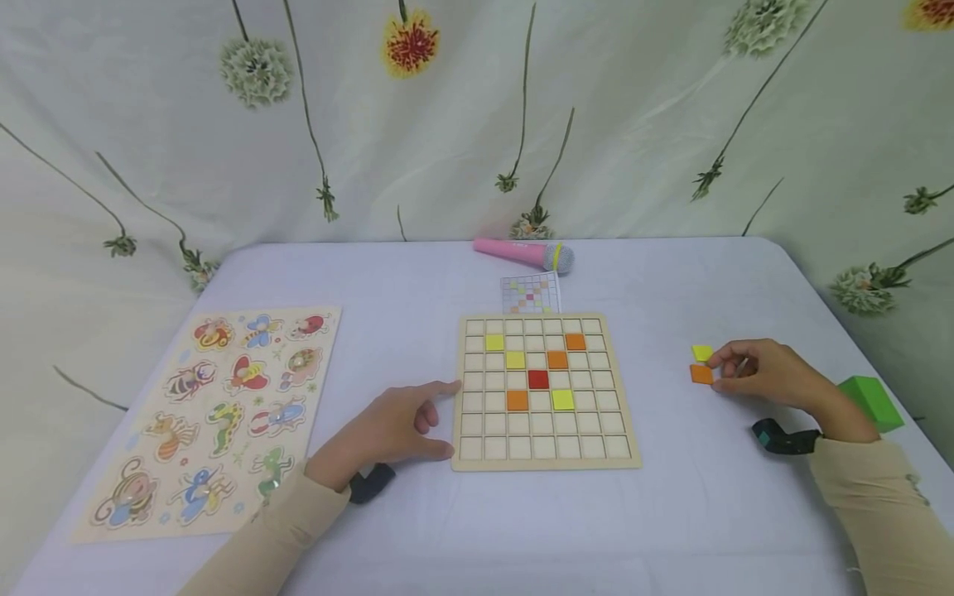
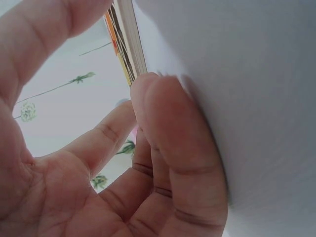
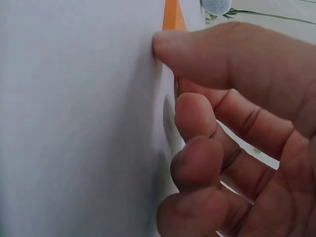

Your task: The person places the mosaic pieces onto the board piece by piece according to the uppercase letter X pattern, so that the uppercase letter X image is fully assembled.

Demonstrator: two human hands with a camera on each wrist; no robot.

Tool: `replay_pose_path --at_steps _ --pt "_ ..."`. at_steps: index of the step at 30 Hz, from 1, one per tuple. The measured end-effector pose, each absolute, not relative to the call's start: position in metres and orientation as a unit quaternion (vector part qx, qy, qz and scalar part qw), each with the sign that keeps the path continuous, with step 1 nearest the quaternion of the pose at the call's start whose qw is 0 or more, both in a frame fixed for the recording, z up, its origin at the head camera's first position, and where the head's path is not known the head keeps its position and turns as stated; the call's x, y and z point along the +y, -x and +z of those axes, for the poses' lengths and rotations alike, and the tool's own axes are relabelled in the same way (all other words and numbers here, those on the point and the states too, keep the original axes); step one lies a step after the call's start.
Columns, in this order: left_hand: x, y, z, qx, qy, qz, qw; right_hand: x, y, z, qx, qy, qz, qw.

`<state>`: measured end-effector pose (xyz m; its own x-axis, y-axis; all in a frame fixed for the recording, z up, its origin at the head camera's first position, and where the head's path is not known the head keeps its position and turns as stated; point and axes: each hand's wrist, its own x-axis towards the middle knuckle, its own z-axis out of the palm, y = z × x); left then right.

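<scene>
A square wooden grid board (image 1: pixel 546 461) lies mid-table with yellow, orange and red tiles in some of its cells. My left hand (image 1: pixel 398 426) rests against the board's left side, index finger stretched to the edge and thumb near the lower corner. In the left wrist view, the board's edge (image 2: pixel 136 44) shows beyond the curled other fingers (image 2: pixel 185 133). On the right, my right hand (image 1: pixel 763 377) pinches an orange tile (image 1: pixel 701 374) at its side between thumb and index finger. A yellow tile (image 1: pixel 702 353) lies just behind it. The right wrist view shows the thumb (image 3: pixel 197 49) against the orange tile (image 3: pixel 171 17).
Behind the board lie a small printed pattern card (image 1: pixel 531 294) and a pink toy microphone (image 1: pixel 514 250). A wooden insect puzzle (image 1: pixel 246 385) lies at the left, partly beneath the left forearm. A green block (image 1: pixel 872 403) stands by the right wrist. A floral cloth hangs behind the table.
</scene>
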<state>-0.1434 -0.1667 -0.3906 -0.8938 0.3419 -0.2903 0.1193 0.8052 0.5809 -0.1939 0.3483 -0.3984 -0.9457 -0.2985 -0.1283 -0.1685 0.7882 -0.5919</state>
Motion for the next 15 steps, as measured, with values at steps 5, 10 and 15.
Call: replay_pose_path --at_steps 5,10,15 --pt "-0.166 0.144 -0.391 0.931 -0.121 0.284 0.193 0.344 0.193 -0.398 0.941 0.125 -0.298 0.103" --pt "-0.165 0.145 -0.392 0.933 -0.116 0.281 0.192 0.338 0.194 -0.401 0.939 0.149 -0.299 0.089" --pt "-0.165 0.143 -0.390 0.932 -0.117 0.282 0.194 0.329 0.195 -0.401 0.934 0.173 -0.303 0.074"
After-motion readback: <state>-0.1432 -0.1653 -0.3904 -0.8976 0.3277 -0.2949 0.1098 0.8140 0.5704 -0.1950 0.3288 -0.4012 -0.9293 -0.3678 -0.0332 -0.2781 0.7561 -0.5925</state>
